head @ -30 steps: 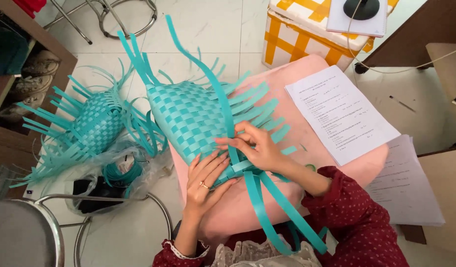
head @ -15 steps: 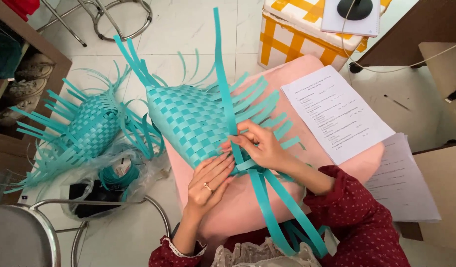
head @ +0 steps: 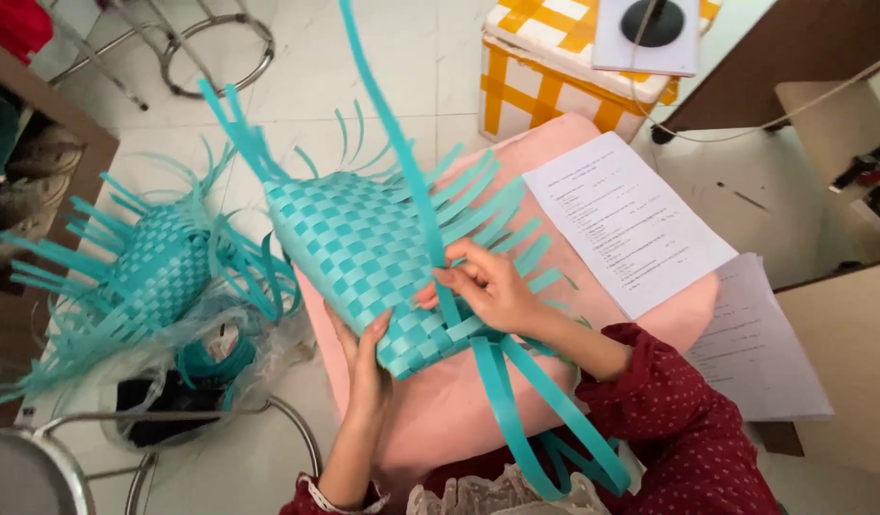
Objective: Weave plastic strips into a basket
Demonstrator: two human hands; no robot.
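Resting tilted on the pink tabletop (head: 640,315), the woven teal panel (head: 363,253) lies where both hands reach its near edge. The left hand (head: 363,358) cups that edge from beneath, fingers spread, steadying it. The right hand (head: 487,286) pinches a long teal strip (head: 402,162), apparently to keep it taut against the weave.
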